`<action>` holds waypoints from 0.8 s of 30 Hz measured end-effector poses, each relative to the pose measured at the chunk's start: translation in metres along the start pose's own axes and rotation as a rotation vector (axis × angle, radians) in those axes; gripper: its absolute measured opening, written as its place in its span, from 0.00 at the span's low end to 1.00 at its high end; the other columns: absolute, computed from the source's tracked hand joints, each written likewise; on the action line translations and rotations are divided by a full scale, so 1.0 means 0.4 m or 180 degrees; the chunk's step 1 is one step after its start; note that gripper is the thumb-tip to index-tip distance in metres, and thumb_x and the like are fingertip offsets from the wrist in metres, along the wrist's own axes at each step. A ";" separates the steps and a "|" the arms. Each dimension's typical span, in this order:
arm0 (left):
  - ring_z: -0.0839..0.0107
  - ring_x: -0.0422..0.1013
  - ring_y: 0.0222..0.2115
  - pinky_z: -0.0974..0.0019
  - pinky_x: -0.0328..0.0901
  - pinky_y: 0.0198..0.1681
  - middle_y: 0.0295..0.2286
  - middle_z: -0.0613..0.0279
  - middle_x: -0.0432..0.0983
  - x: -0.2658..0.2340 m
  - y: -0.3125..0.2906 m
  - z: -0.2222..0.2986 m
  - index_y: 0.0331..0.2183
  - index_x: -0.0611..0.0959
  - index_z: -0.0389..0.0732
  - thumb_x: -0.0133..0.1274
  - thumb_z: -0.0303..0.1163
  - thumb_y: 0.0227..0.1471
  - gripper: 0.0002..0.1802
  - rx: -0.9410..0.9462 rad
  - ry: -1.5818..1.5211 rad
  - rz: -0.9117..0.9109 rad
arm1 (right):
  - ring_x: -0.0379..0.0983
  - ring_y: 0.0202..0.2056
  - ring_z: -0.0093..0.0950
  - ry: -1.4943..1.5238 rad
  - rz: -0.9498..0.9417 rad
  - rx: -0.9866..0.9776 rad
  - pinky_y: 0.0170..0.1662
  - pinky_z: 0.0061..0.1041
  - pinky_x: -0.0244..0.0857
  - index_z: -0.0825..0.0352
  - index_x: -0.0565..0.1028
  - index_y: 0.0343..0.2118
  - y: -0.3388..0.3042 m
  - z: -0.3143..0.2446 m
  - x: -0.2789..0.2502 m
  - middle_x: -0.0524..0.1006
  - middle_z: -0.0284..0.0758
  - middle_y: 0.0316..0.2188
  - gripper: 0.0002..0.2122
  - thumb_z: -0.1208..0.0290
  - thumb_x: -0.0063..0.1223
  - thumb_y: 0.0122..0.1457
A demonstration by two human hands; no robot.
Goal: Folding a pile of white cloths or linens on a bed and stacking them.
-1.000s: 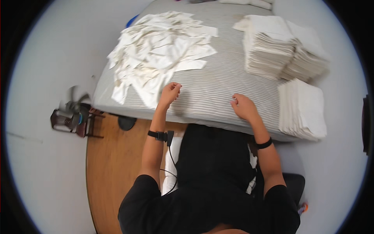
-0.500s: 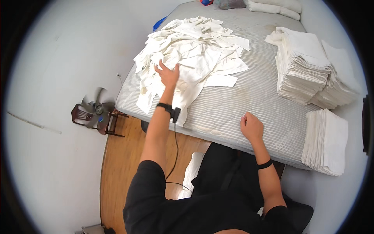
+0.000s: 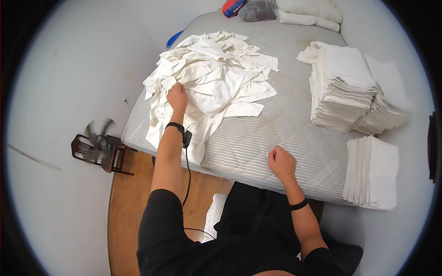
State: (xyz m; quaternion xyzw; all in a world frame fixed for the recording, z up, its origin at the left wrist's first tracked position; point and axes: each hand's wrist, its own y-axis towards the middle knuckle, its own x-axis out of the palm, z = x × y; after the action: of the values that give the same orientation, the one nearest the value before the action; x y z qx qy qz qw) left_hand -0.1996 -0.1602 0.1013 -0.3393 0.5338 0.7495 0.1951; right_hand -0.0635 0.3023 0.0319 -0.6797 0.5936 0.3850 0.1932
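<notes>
A loose heap of crumpled white cloths (image 3: 216, 78) covers the left part of a striped mattress (image 3: 244, 142). At the heap's near left side, my left hand (image 3: 177, 97) is closed, its fingertips pinching a white cloth (image 3: 169, 83). Most of that cloth merges with the heap, so its outline is hard to make out. My right hand (image 3: 282, 163) rests in a loose fist on the bare mattress near its front edge, with nothing visible in it.
Tall stacks of folded white cloths (image 3: 341, 87) stand on the right, with a smaller stack (image 3: 370, 172) nearer. Rolled white bedding (image 3: 311, 13) and a dark bag (image 3: 258, 11) lie at the back. A spinning fan (image 3: 103, 142) stands by a chair (image 3: 83, 149) on the left.
My left hand has gone from spread fingers over the heap to a closed pinch on a cloth. The whole view has shifted slightly; my right hand stays curled on the mattress.
</notes>
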 end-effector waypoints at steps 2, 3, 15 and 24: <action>0.45 0.72 0.39 0.47 0.63 0.43 0.36 0.40 0.75 -0.016 -0.006 0.016 0.38 0.76 0.37 0.42 0.40 0.63 0.15 -0.0832 -0.1471 0.0166 | 0.73 0.23 0.40 0.0037 -0.0011 0.0016 0.26 0.38 0.66 0.64 0.71 0.24 -0.004 0.001 -0.004 0.75 0.36 0.20 0.09 0.66 0.53 0.56; 0.45 0.72 0.39 0.47 0.63 0.43 0.36 0.40 0.75 -0.019 -0.021 0.032 0.38 0.76 0.37 0.42 0.40 0.63 0.15 -0.0829 -0.1472 0.0196 | 0.74 0.23 0.40 0.0067 -0.0069 0.0091 0.27 0.38 0.66 0.64 0.71 0.24 -0.006 0.000 -0.005 0.75 0.37 0.20 0.09 0.66 0.53 0.56; 0.64 0.72 0.35 0.61 0.66 0.40 0.32 0.54 0.74 -0.284 -0.575 0.503 0.44 0.71 0.37 0.57 0.40 0.56 0.21 -0.0151 -0.2901 -0.2998 | 0.75 0.26 0.44 0.0318 0.0113 0.0087 0.30 0.40 0.67 0.65 0.75 0.26 0.003 -0.018 -0.014 0.77 0.41 0.21 0.14 0.59 0.50 0.60; 0.74 0.73 0.30 0.69 0.71 0.34 0.30 0.62 0.76 -0.294 -0.642 0.422 0.43 0.76 0.37 0.50 0.35 0.61 0.13 -0.1668 -0.4708 -0.3379 | 0.74 0.32 0.52 0.0961 -0.0766 0.0345 0.37 0.46 0.65 0.70 0.79 0.28 -0.032 0.064 0.051 0.77 0.53 0.27 0.29 0.45 0.38 0.64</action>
State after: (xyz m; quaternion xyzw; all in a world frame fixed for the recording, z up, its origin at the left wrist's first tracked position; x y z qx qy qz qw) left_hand -0.0006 0.0963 0.0479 -0.0097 -0.1346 0.6838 0.7171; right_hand -0.0590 0.3103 -0.0019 -0.7844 0.5501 0.2203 0.1829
